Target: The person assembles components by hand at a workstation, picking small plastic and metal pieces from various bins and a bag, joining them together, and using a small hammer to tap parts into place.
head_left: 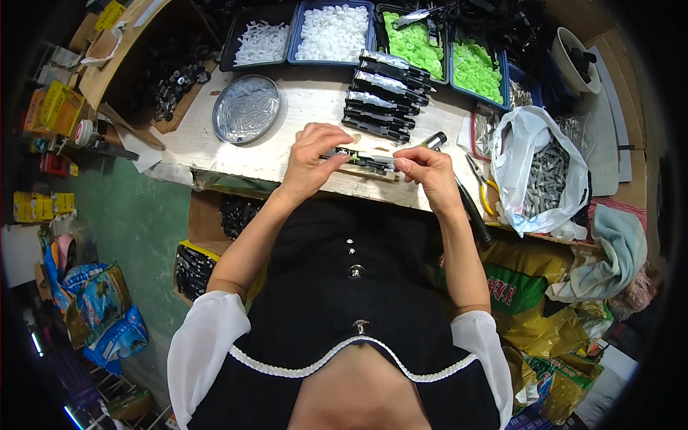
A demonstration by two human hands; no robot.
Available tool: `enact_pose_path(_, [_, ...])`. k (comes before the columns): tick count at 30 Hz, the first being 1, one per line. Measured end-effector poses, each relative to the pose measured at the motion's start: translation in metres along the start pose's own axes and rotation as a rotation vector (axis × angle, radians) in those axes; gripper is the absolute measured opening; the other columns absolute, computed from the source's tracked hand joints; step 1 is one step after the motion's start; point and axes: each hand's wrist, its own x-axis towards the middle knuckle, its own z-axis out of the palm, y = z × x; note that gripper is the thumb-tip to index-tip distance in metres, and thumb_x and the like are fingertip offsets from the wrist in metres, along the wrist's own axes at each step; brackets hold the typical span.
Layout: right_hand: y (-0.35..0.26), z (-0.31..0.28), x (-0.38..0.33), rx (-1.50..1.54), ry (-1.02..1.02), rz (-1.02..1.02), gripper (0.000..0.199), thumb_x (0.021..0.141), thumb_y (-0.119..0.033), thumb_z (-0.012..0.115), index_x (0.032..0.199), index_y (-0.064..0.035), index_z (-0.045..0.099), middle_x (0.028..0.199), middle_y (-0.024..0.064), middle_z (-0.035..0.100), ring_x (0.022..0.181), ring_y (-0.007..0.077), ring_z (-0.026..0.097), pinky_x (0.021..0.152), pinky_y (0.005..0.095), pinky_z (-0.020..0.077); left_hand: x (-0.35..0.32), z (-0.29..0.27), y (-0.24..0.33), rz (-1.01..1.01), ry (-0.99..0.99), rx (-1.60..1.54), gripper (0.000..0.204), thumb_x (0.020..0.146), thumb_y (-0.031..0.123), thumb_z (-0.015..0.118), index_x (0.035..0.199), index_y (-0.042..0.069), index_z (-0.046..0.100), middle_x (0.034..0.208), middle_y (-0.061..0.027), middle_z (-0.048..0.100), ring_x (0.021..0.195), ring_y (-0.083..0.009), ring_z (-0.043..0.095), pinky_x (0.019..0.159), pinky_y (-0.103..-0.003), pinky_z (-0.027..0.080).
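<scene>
A slim black mechanical part (369, 167) with a bit of green on it lies level at the bench's front edge, between my hands. My left hand (314, 159) is closed on its left end, thumb and fingers pinching it. At the other end, my right hand (432, 172) is closed in a pinch on a small light grey piece (383, 160) that lies along the part. My fingertips cover some of both pieces. Just beyond stands a stack of similar black and silver parts (383, 97).
A round metal tin (246, 109) sits left. Along the back are trays of white pieces (332, 34) and green pieces (476, 72). To the right are a black-handled hammer (469, 201), yellow-handled pliers (489, 193) and a white plastic bag (510, 183) of grey pieces.
</scene>
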Motion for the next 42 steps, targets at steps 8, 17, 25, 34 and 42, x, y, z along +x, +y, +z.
enact_pose_path(8, [0.015,0.005,0.004,-0.073,0.107,0.07,0.011,0.075,-0.013,0.066,0.08,-0.0035,0.063,0.062,-0.0012,0.058,0.05,0.0033,0.048,0.041,0.0158,0.0317,-0.009,0.018,-0.014,-0.018,0.016,0.341,0.021,0.06,0.013,0.07,0.081,0.01,0.064,0.09,0.0002,0.056,0.099,-0.0204,0.044,0.083,-0.034,0.026])
enact_pose_path(17, [0.012,0.015,0.009,-0.061,0.11,0.105,0.01,0.075,-0.007,0.064,0.078,0.0027,0.062,0.062,0.0031,0.058,0.053,0.0059,0.05,0.048,0.0192,0.0401,-0.007,0.02,-0.014,-0.096,0.007,0.332,0.022,0.058,0.013,0.07,0.079,0.011,0.064,0.087,0.0014,0.055,0.094,-0.0188,0.043,0.08,-0.034,0.026])
enact_pose_path(25, [0.02,0.016,0.014,-0.121,0.11,0.081,0.011,0.076,-0.009,0.064,0.079,0.0013,0.061,0.065,0.0035,0.06,0.056,0.0069,0.052,0.049,0.02,0.0416,-0.007,0.02,-0.013,-0.098,0.025,0.314,0.025,0.059,0.015,0.071,0.083,0.012,0.064,0.085,0.0011,0.054,0.089,-0.0179,0.043,0.078,-0.033,0.026])
enact_pose_path(34, [0.035,0.013,0.016,-0.055,0.088,0.083,0.008,0.076,-0.009,0.061,0.077,-0.0012,0.059,0.059,0.0005,0.056,0.053,0.0061,0.048,0.048,0.0202,0.0356,-0.012,0.021,-0.013,-0.073,0.038,0.303,0.015,0.061,0.014,0.07,0.074,0.012,0.064,0.081,0.0028,0.054,0.086,-0.0172,0.043,0.078,-0.032,0.025])
enact_pose_path(42, [0.039,0.009,0.022,-0.277,0.155,0.082,0.018,0.068,-0.016,0.065,0.07,-0.0038,0.053,0.052,0.0026,0.052,0.049,0.0098,0.048,0.047,0.0252,0.0368,-0.007,0.02,-0.018,-0.057,-0.025,0.29,0.007,0.06,0.011,0.069,0.063,0.013,0.063,0.078,0.0051,0.053,0.085,-0.0154,0.043,0.076,-0.032,0.024])
